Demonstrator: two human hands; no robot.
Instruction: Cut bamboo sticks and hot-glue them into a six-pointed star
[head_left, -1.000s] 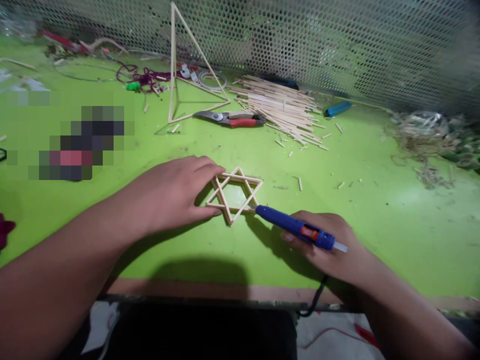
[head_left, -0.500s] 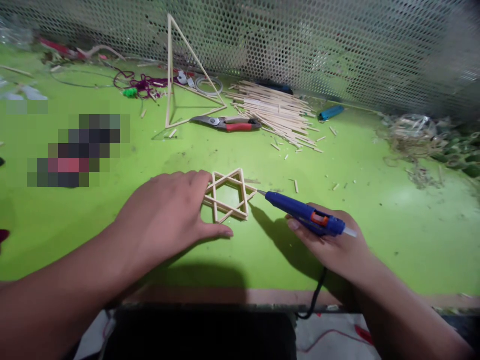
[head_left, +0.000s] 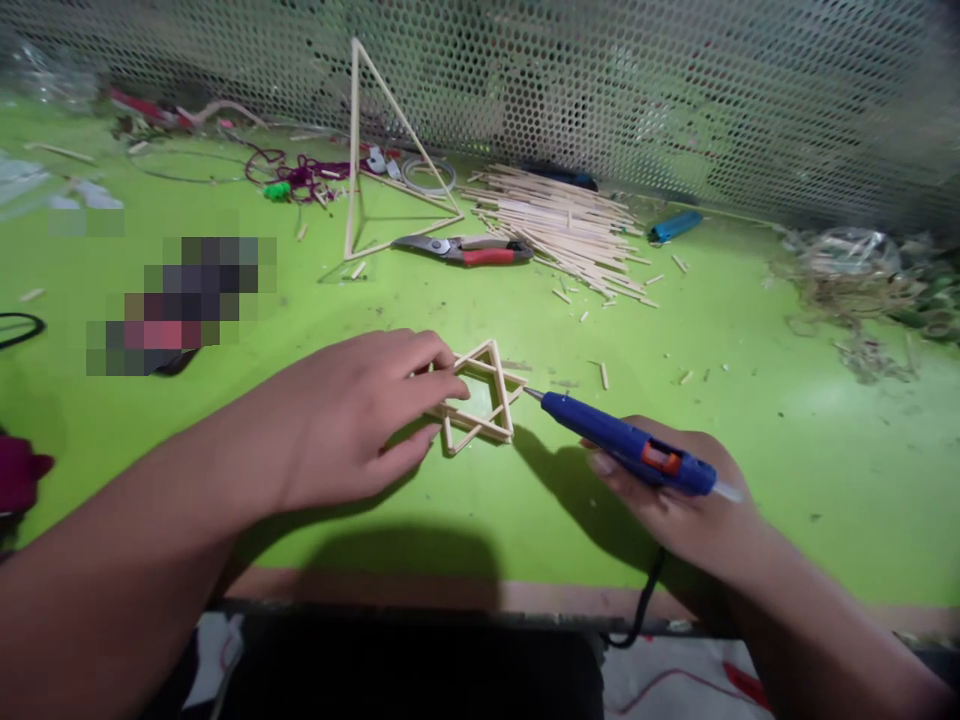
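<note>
A six-pointed star made of thin wooden sticks (head_left: 501, 400) lies on the green tabletop in front of me. My left hand (head_left: 360, 410) grips its left side, with fingers reaching over the top of the sticks and hiding that end. The thumb rests low beside the star's lower left. In my right hand (head_left: 682, 480) is a blue glue gun (head_left: 611, 430) with an orange trigger and a clear glue stick poking from its back. Its metal nozzle is at the star's right point; whether it touches I cannot tell.
Beyond the star lie red-handled pruning shears (head_left: 480, 252), a pile of wooden sticks (head_left: 555, 220) and a blue cutter (head_left: 675, 227). A stick pyramid frame (head_left: 352, 160) stands at the back before a perforated metal screen (head_left: 600, 90). Twine (head_left: 844, 275) is heaped at right.
My left fingers have shifted over the star's left part, and the thumb has drawn back and in. The glue gun stays by the right point. The whole view has moved slightly.
</note>
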